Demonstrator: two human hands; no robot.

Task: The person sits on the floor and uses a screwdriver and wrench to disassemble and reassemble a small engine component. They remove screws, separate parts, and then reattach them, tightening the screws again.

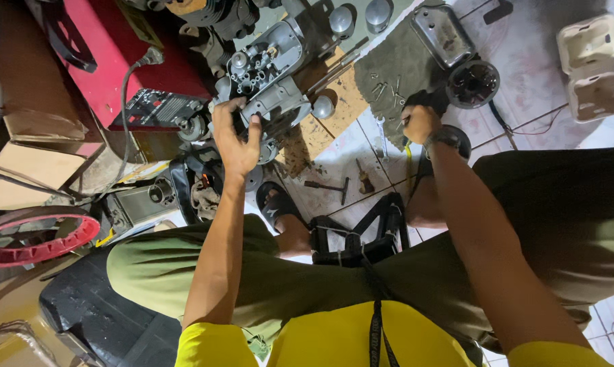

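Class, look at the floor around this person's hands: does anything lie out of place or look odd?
Yes. Loose bolts lie scattered on the grey cloth by the right hand, and a hammer lies on the tiles among debris. The left hand grips the opened engine case.

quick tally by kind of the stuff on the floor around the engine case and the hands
Engine case under the left hand: 1
Round metal caps: 3
Egg carton: 1
Hammer: 1
Red rings: 1
Dark cloth at the right hand: 1
Total: 8

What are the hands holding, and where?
The left hand grips the grey engine case by its lower edge. The right hand is closed, but what it holds is hidden.
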